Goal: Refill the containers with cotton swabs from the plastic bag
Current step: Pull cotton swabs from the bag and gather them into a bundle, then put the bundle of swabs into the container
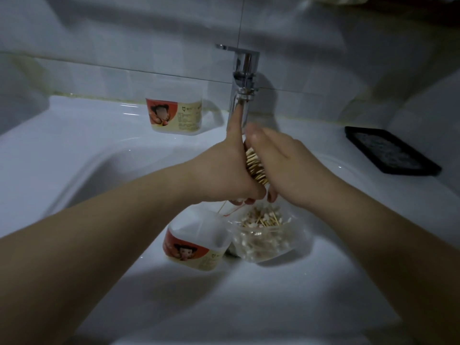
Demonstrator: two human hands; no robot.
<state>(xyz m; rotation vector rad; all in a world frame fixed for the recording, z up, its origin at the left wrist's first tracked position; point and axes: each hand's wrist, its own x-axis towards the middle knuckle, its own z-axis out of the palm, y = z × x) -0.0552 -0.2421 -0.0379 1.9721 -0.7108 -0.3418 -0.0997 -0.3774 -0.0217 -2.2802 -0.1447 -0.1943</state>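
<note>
A bundle of wooden-stick cotton swabs (255,168) is pressed between my left hand (224,170) and my right hand (281,165), held above the sink basin. My left index finger points up along the tap. Directly below the hands lies an open clear plastic bag (266,235) full of cotton swabs. To its left in the basin stands a clear container (196,242) with a red and cream label, its top open. A second labelled container (175,115) stands on the sink ledge at the back left.
A chrome tap (242,78) rises behind my hands. The white sink (74,155) fills the view, with tiled wall behind. A black tray (390,150) lies on the right ledge.
</note>
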